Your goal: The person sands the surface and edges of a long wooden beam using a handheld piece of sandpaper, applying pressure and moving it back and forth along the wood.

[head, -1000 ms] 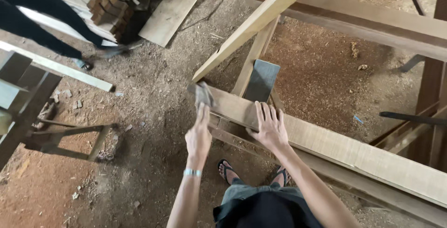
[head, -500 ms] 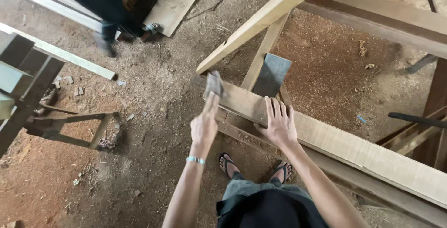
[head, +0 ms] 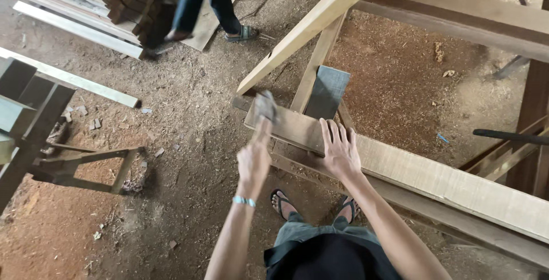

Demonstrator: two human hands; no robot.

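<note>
Left hand (head: 254, 163) fisted around a hammer (head: 265, 110) by its handle, head at the end of a long plank (head: 400, 168). Right hand (head: 339, 151) spread flat on that plank, which looks stiff and heavy. Beyond, another person's legs (head: 209, 2) beside stacked timber (head: 91, 5).

Hammer (head: 264, 114) raised over the pale plank's (head: 434, 177) near end.

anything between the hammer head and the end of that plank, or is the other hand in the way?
Nothing visible. The left hand holds the hammer with its head right at the near end of the light plank. The right hand lies flat on the plank further along, clear of the hammer head.
</note>
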